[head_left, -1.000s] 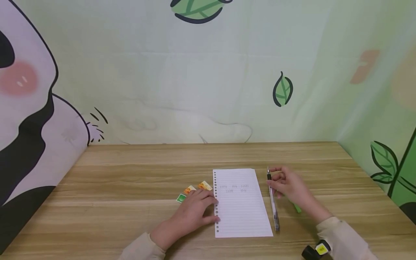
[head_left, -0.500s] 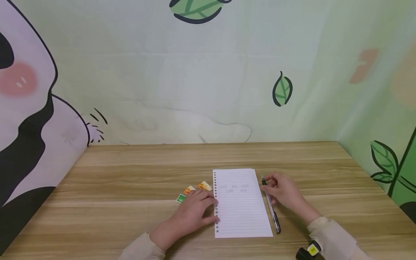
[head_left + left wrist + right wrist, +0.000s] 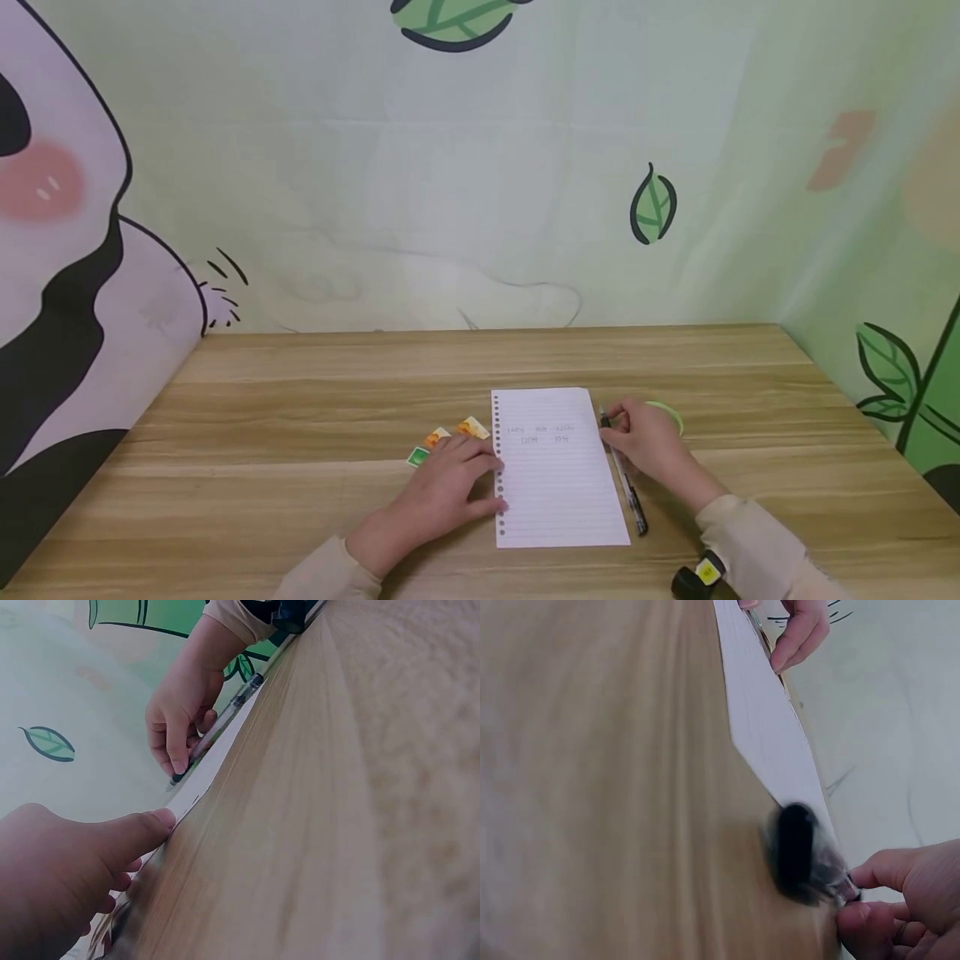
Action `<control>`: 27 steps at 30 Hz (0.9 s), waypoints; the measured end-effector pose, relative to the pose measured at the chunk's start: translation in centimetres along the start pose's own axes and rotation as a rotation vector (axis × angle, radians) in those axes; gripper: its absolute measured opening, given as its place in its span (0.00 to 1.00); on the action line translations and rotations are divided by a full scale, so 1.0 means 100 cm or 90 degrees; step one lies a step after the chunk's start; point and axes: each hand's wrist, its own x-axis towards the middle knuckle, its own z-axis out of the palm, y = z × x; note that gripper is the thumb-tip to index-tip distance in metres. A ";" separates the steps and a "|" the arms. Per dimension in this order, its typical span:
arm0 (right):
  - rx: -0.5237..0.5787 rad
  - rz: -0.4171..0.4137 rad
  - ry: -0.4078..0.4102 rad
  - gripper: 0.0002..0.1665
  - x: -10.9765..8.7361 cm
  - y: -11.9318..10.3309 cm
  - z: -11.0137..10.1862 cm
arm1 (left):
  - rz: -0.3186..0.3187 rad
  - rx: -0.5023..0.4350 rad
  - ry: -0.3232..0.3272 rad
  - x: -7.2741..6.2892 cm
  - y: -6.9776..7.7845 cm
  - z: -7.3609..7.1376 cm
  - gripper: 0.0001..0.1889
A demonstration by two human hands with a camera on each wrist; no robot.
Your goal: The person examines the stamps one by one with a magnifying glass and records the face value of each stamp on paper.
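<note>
A lined, punched sheet of paper (image 3: 558, 500) with faint handwriting lies on the wooden table. My left hand (image 3: 448, 485) rests at its punched edge, with thumb and fingertips on the margin. Partly covered by that hand are small orange cards (image 3: 474, 428) and a green card (image 3: 417, 457). Along the sheet's right side slants a clear pen (image 3: 624, 479) with a black grip and a dark end cap. My right hand (image 3: 651, 437) pinches it by the grip between thumb and fingers. In the right wrist view the pen's dark end (image 3: 795, 844) looms blurred near the camera.
A light green curved band (image 3: 671, 412) shows behind my right hand, mostly hidden by it. The table (image 3: 315, 400) reaches back to a printed cloth wall (image 3: 360, 183) with a panda and leaves. A black wrist camera (image 3: 697, 577) sits at the right sleeve.
My right hand has moved left and slightly nearer with the pen, bringing it beside the paper's edge. The green band behind the hand has come into view. My left hand has stayed still.
</note>
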 end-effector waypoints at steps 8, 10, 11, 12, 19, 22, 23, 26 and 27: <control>-0.034 0.003 -0.005 0.17 0.000 -0.002 0.000 | -0.005 -0.002 -0.004 0.001 0.001 0.000 0.22; -0.037 0.001 -0.004 0.17 0.000 -0.002 0.001 | -0.004 -0.001 -0.004 0.001 0.001 0.000 0.22; -0.038 0.001 -0.003 0.18 0.000 -0.002 0.001 | -0.002 -0.001 -0.004 0.001 0.001 0.000 0.22; -0.037 0.003 -0.004 0.18 0.001 -0.002 0.001 | -0.001 -0.001 -0.004 0.001 0.000 0.001 0.22; -0.020 0.018 0.002 0.18 0.000 -0.002 0.000 | 0.016 -0.011 0.008 0.000 -0.001 0.002 0.18; -0.027 -0.001 0.017 0.17 0.000 -0.002 -0.004 | 0.018 -0.022 0.017 -0.001 -0.002 0.001 0.17; -0.026 -0.007 0.021 0.18 0.000 -0.001 -0.005 | 0.017 -0.024 0.022 -0.001 -0.002 0.001 0.17; -0.010 -0.028 0.023 0.19 0.000 -0.001 -0.010 | 0.021 -0.014 0.050 -0.001 -0.004 0.000 0.19; -0.006 -0.036 0.026 0.20 -0.001 -0.002 -0.012 | 0.024 -0.010 0.062 -0.001 -0.005 -0.001 0.20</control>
